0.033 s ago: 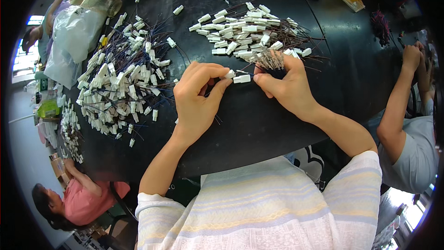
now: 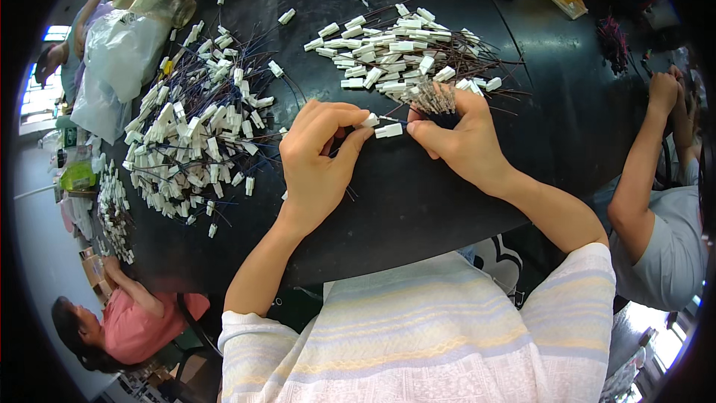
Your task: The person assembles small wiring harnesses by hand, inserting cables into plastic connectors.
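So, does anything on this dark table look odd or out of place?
One small yellow piece stands out near the upper left edge of the left-hand pile of white connectors, because its neighbours are white. What it is can't be told.

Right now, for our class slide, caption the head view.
Left hand pinches a white plug; right hand holds a wire bundle.

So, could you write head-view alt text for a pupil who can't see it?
A bare left hand pinches a white connector; the right hand grips bunched wires. One connector pile lies to the left, another pile ahead, on a black table.
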Demonstrator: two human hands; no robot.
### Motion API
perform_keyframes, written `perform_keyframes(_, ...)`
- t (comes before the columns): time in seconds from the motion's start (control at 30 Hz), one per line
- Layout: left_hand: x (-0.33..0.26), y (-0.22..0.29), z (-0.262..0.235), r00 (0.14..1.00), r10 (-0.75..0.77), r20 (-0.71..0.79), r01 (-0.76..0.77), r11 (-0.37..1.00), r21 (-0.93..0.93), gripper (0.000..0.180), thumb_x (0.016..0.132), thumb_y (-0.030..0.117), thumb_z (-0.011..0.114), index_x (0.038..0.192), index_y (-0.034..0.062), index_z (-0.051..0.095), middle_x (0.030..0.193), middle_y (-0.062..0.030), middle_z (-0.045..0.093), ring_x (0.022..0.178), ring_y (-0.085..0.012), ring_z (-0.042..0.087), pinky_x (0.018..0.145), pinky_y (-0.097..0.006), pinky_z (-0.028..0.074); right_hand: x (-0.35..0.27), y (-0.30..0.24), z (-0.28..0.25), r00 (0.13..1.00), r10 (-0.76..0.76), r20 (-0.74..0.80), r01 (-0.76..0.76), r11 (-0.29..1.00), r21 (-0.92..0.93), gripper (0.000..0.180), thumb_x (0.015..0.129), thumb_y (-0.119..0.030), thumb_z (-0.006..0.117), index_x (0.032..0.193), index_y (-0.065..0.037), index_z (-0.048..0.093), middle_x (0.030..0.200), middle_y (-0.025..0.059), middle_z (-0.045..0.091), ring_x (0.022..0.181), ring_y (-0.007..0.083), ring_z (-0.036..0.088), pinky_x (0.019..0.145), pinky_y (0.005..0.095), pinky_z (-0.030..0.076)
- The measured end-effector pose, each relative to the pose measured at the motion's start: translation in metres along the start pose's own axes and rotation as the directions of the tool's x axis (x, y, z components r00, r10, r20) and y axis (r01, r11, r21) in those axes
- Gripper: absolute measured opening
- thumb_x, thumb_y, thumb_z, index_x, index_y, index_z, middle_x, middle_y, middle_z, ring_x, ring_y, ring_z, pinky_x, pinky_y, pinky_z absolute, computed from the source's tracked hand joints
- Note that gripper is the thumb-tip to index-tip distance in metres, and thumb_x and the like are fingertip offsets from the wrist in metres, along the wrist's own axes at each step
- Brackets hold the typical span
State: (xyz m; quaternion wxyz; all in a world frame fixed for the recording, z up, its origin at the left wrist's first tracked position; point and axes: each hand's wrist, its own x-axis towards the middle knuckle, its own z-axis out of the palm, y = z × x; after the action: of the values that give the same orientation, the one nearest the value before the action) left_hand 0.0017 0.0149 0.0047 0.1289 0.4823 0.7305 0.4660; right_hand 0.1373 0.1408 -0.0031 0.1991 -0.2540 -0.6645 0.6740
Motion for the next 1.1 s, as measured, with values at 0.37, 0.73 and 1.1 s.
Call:
perform_keyframes(0.37,0.006,-0.011,0.004,0.905,0.425,0.021,-0.421,0.887,0.188,0.019,0.066,-0.009,0.067,0.082,-0.0008,0.063,0.078,-0.0094,0.061,0.066,-0.0196,0.055,0.055,-0.027,0.043,0.001,-0.001,-0.002,1.0,-0.02,0.015,0.02,0.998,-0.054,0.007,0.071,-0.003,0.059,0.076,0.001,0.06,0.068,0.0041,0.06,0.064,0.0079,0.054,0.061,0.0233,0.043)
perform_keyframes(0.73,0.003,-0.01,0.003,0.981,0.192,0.014,-0.192,0.981,-0.034,0.017,0.067,-0.009,0.067,0.082,-0.001,0.064,0.073,-0.0102,0.063,0.064,-0.0177,0.059,0.054,-0.027,0.046,0.001,-0.003,-0.006,0.996,0.009,0.084,-0.015,0.997,0.072,0.005,0.071,-0.003,0.062,0.074,0.0,0.061,0.067,0.0012,0.059,0.064,0.0059,0.053,0.06,0.0216,0.043)
perform_keyframes(1.1,0.002,-0.01,0.004,0.96,0.274,0.053,-0.265,0.955,-0.136,0.019,0.065,-0.01,0.067,0.082,-0.0016,0.065,0.075,-0.0111,0.065,0.065,-0.0189,0.061,0.055,-0.025,0.048,0.003,0.002,-0.005,0.987,-0.067,0.144,0.072,0.997,-0.027,0.005,0.074,-0.003,0.064,0.077,0.0,0.062,0.065,0.0002,0.059,0.057,0.004,0.052,0.051,0.0184,0.04)
